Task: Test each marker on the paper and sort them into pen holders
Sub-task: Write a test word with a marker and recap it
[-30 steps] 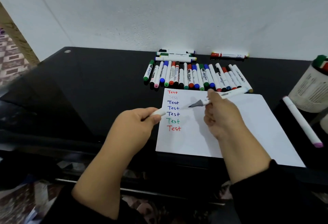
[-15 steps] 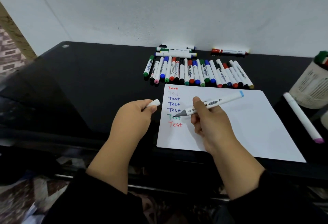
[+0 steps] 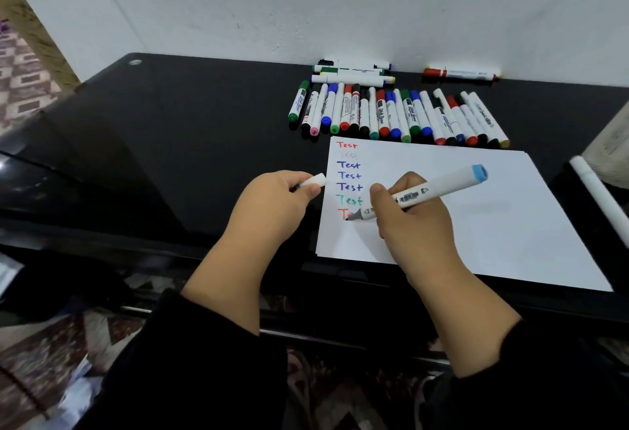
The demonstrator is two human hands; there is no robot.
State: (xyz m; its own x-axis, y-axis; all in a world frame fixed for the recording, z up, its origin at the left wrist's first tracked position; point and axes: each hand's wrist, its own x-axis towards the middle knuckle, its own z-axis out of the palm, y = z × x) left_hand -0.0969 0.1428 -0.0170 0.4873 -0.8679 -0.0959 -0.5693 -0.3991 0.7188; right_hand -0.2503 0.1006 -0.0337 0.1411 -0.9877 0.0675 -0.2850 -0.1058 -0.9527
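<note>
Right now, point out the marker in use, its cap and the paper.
marker (image 3: 429, 190), head view, mid-barrel by the barcode.
cap (image 3: 315, 180), head view, white end past the left hand's fingers.
paper (image 3: 510, 225), head view, blank area.

The paper (image 3: 476, 211) lies at the table's (image 3: 170, 130) front edge, right of centre. A row of markers (image 3: 394, 114) lies behind it; more markers (image 3: 354, 73) line the back edge.

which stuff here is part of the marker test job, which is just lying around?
In the job:
- marker in right hand
- cap in left hand
- paper
- marker row
- holder, cut off by frame

Lying about:
- rug
- floor clutter
</note>
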